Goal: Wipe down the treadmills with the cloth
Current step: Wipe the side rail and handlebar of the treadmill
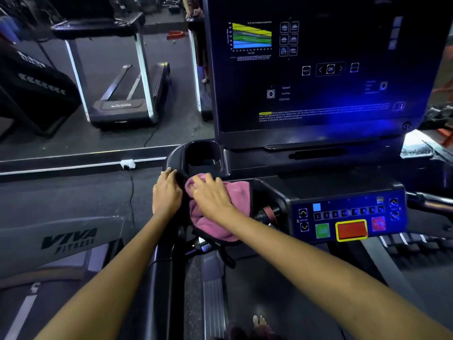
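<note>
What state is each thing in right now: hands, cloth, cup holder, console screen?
Right hand: fingers spread, pressing flat on the cloth.
Left hand: resting on the console's left edge, holding nothing.
Pink cloth: bunched, draped over the console below the cup holder.
Cup holder: looks empty.
Console screen: lit.

Right hand [210, 197] presses pink cloth [208, 224] on console [269, 192]; left hand [166, 192] seemingly steadies.

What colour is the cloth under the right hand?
Pink, with a dark edge; the cloth shows best in the head view, under the right hand.
</note>
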